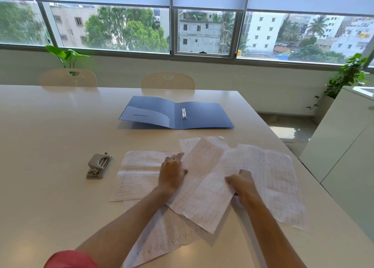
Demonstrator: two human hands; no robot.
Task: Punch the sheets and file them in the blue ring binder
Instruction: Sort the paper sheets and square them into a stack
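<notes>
Head view, the only one I have: I'm looking down at a loose scatter of printed sheets (pixel 204 186) spread across the lower middle of the frame on the white table (pixel 50 126). My left hand (pixel 172 173) lies flat, fingers straight, pressing the left edge of the top sheet. My right hand (pixel 241 183) has its fingers curled, pinching that same sheet at its right edge, so it's held from both sides.

The sheet's long axis runs diagonally, from lower middle up toward upper right, and nothing is squared into a stack yet.

The hole punch (pixel 99 165) sits at left of centre, well apart from the papers and clearly on the left hand's side. The blue ring binder (pixel 204 115) lies open in the upper middle, beyond the sheets; from here I can't tell whether its rings are open.

My read: gather first, then the stack has to travel left to the punch, so the left hand is nearer.
</notes>
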